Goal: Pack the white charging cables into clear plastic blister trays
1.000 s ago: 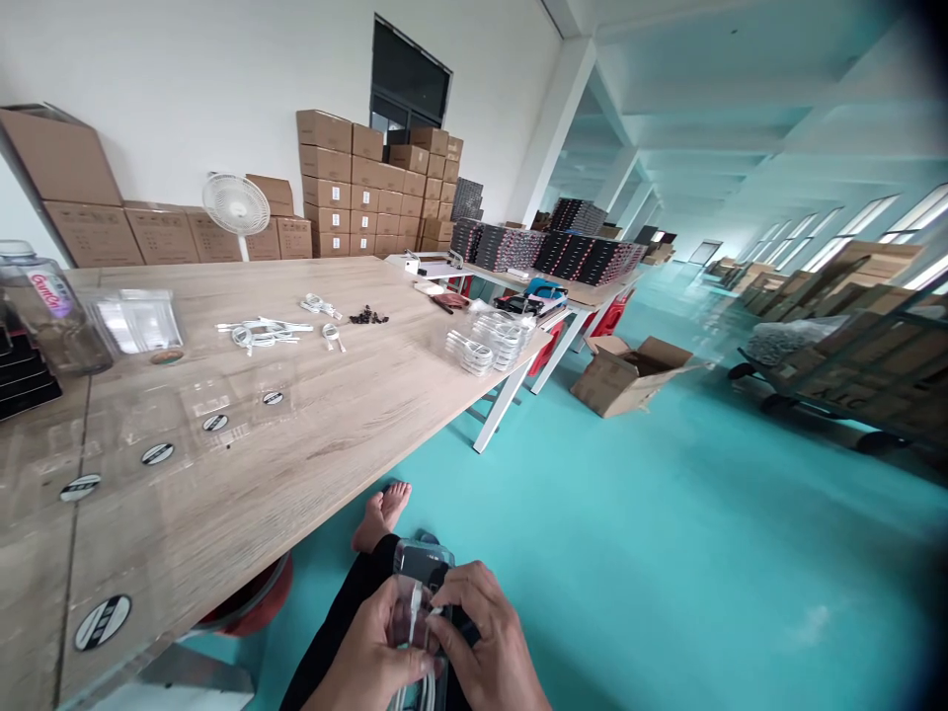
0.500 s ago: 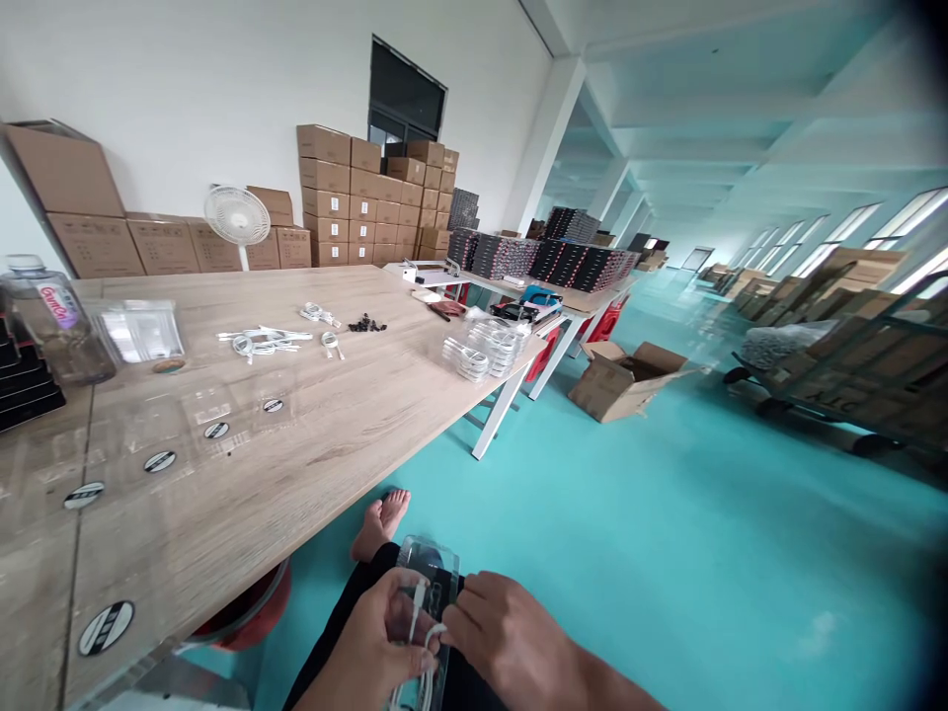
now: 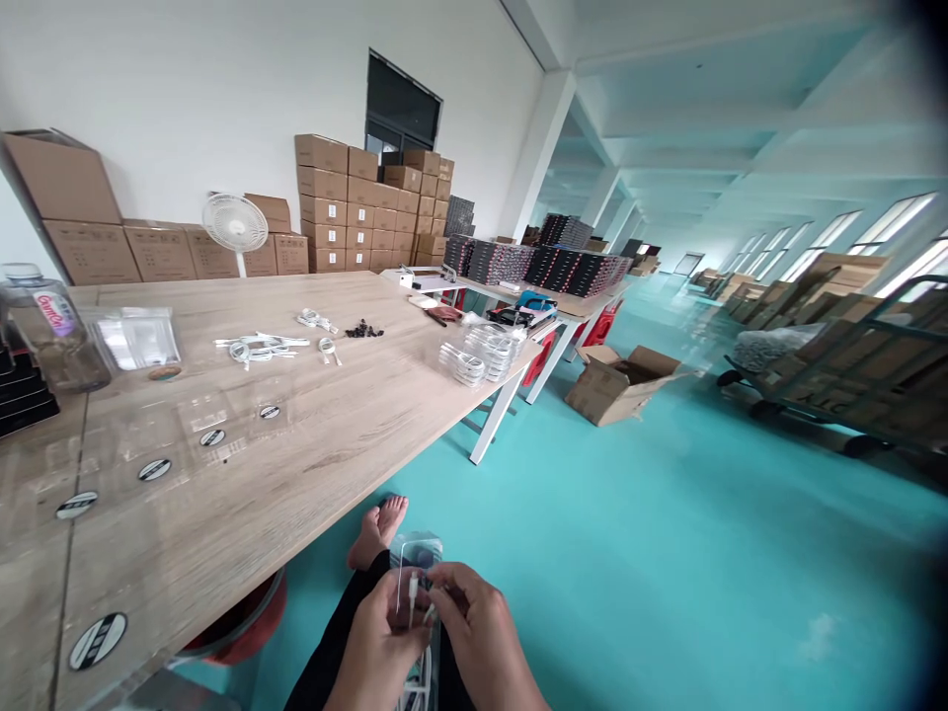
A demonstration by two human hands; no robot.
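Note:
Low over my lap, my left hand (image 3: 381, 627) is closed around a coiled white cable (image 3: 417, 681), with the plug end (image 3: 413, 588) sticking up past the fingers. My right hand (image 3: 478, 622) presses close against it from the right, its fingertips pinched on the cable; part of that grip is hidden. Beneath both hands lies a clear plastic blister shell (image 3: 417, 546) across my legs, mostly covered by them.
On the wooden table (image 3: 333, 425) to the left lie clear shells with round labels (image 3: 155, 470), loose white cables (image 3: 259, 348), small black parts (image 3: 364, 329) and packed cables (image 3: 481, 355). A red bin (image 3: 252, 622) stands below. An open carton (image 3: 618, 385) sits on the floor.
My right hand has turned more upright and moved left, closer to my left hand at the cable. The view has shifted slightly.

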